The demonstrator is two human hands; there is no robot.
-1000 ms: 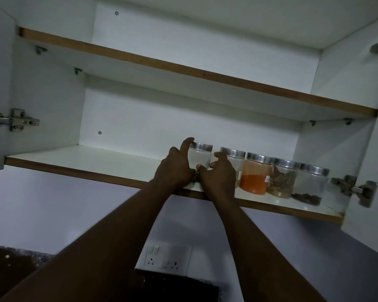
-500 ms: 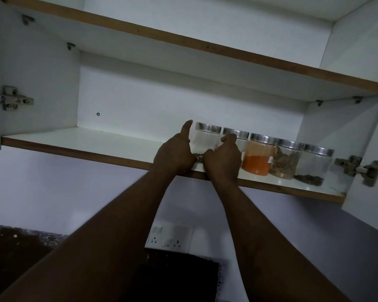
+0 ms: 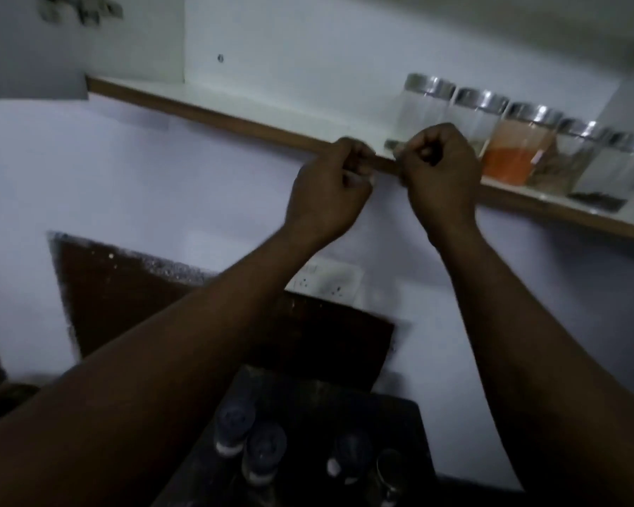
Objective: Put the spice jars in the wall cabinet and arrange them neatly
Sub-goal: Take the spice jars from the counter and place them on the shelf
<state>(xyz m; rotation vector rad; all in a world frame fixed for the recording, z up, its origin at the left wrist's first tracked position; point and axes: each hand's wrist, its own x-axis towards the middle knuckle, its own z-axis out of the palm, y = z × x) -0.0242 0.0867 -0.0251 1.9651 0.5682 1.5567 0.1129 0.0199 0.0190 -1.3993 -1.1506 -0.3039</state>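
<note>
Several clear spice jars with silver lids stand in a row on the cabinet shelf. The leftmost jar looks nearly empty, the third holds orange powder, and the rightmost jar has dark bits at the bottom. My left hand and my right hand hover side by side at the shelf's front edge, fingers curled, nothing in them. My right hand covers the lower part of the two leftmost jars. Several dark-lidded jars wait on the counter below, blurred.
The shelf stretches bare to the left of the jar row. A cabinet door hinge shows at the top left. A wall socket plate sits under my hands. The counter jars stand on a dark slab.
My view has tilted down, bringing the counter jars into sight. Both hands have let go of the leftmost shelf jar and drawn back to the shelf edge with fingers curled.
</note>
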